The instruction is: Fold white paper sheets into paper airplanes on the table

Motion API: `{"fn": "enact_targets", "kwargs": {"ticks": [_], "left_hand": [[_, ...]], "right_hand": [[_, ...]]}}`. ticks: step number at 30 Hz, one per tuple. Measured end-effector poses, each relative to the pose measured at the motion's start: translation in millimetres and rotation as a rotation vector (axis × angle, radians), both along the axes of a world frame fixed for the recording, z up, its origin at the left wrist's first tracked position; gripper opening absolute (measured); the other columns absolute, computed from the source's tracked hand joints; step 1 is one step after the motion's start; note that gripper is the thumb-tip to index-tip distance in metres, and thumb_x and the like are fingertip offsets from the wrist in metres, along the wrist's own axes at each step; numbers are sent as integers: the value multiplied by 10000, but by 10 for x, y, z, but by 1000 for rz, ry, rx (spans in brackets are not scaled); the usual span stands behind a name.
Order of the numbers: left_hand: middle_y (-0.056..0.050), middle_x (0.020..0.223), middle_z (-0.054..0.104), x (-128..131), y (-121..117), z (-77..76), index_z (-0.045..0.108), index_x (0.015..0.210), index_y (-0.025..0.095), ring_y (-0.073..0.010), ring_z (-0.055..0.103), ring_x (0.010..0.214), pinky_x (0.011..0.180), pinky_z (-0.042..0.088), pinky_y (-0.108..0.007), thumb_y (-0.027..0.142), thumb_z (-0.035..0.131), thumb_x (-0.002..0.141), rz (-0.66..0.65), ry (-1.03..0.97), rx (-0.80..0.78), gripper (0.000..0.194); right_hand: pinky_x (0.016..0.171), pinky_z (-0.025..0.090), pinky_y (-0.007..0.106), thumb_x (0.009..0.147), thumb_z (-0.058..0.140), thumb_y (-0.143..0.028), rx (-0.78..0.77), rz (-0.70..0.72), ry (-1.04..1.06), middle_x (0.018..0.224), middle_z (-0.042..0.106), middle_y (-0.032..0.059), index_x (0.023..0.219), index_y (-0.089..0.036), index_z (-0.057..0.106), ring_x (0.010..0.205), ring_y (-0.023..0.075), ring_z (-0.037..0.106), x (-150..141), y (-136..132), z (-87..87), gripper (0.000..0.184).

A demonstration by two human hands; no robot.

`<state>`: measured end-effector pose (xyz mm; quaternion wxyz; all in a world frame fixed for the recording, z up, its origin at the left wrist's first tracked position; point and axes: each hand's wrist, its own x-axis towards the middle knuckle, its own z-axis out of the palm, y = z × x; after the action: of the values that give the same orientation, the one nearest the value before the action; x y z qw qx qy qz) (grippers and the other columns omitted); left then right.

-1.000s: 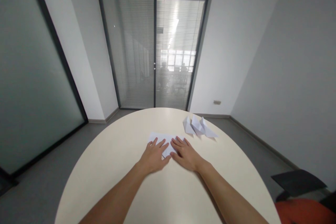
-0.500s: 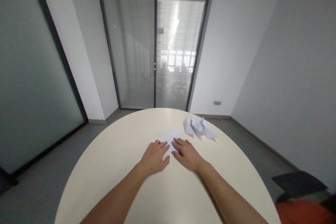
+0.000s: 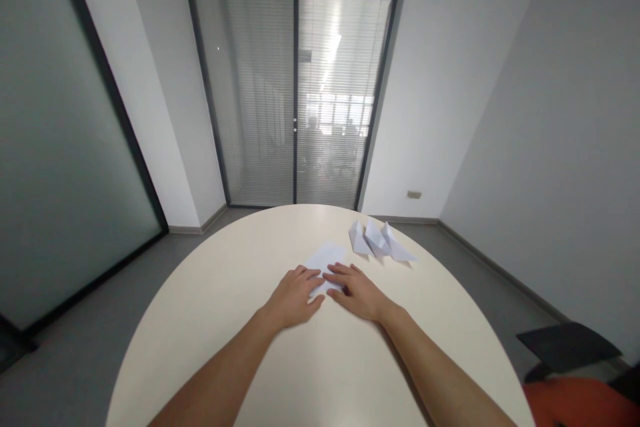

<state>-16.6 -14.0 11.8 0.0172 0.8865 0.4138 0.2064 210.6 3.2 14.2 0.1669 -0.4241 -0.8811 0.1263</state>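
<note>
A sheet of white paper (image 3: 326,256) lies on the pale round table (image 3: 230,307), partly hidden under my fingers. My left hand (image 3: 296,295) rests on its left near part, palm down, with fingers stretched out and thumb apart. From the right, my right hand (image 3: 357,290) lies flat over the paper's right near part, its fingers spread toward the left hand. The fingertips of both hands almost meet over the paper. Whether the sheet is folded beneath them I cannot tell.
Three folded white paper shapes (image 3: 379,240) stand side by side near the table's far right edge. At the lower right is a chair with a red seat (image 3: 575,400) and a black armrest (image 3: 570,347). A glazed door with blinds (image 3: 295,93) stands beyond the table.
Both hands have shifted slightly over the paper, and their fingertips are closer together. More of the sheet's far part shows, reaching a little farther from me. The folded paper shapes have stayed put.
</note>
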Motion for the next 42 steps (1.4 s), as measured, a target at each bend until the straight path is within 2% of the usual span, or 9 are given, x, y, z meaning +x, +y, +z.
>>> {"fn": "enact_targets", "kwargs": {"ticks": [8,12,15,20,23,27,34,37,42], "left_hand": [[-48,1295,655,-3,16,-22,654,1233,232,-254,550,1175,1022,454,-405,330,580,912,15,-58,-18,343],[-39,1227,689,9,31,-31,670,1189,239,-235,586,1134,1011,460,-378,271,571,918,37,-72,-25,290],[-38,1123,724,-1,54,-25,695,1116,236,-222,630,1048,960,480,-363,203,509,941,86,-64,-31,258],[-40,1068,710,-71,115,9,691,1059,221,-200,629,1023,943,479,-335,186,467,971,185,-185,36,242],[-35,1054,673,-107,144,18,677,1051,224,-184,620,1006,903,492,-308,217,451,992,257,-301,77,233],[-29,1037,649,-129,165,11,665,1058,233,-173,628,969,883,499,-298,258,434,1005,311,-423,87,238],[-37,1057,682,-130,196,48,646,1038,238,-195,643,1011,939,498,-333,287,483,975,360,-658,121,182],[-38,1054,703,-120,226,40,635,1037,230,-207,653,1011,947,497,-350,283,552,930,408,-775,86,145],[-29,998,727,-126,266,-47,644,982,232,-206,677,922,865,515,-343,252,607,877,488,-761,-86,112]], "right_hand": [[1116,338,468,969,492,-466,103,-16,10,1295,671,69,1261,-279,669,1264,255,565,-40,-32,87,389],[1020,418,374,983,463,-463,127,-35,21,1153,739,67,1154,-249,725,1111,238,651,-80,-55,146,379],[954,442,356,970,473,-488,131,-83,13,1080,759,66,1119,-249,738,1023,245,674,-92,-67,164,387],[956,442,355,877,609,-468,153,-180,74,1099,743,86,1208,-215,693,1031,252,658,-70,-33,128,425],[960,437,359,901,562,-364,205,-244,118,1080,735,88,1156,-200,702,1030,248,643,-35,20,102,334],[955,445,384,913,523,-350,196,-326,190,1066,734,78,1094,-214,708,1035,261,633,17,81,73,292],[895,497,425,843,629,-504,147,-391,605,992,741,80,1057,-225,687,950,275,676,33,127,79,356],[824,506,409,802,673,-516,116,-391,735,973,728,85,1151,-209,635,906,271,673,22,162,71,467],[906,482,424,803,638,-411,118,-407,747,1225,658,114,1193,-208,587,1096,281,611,42,231,-29,443]]}}
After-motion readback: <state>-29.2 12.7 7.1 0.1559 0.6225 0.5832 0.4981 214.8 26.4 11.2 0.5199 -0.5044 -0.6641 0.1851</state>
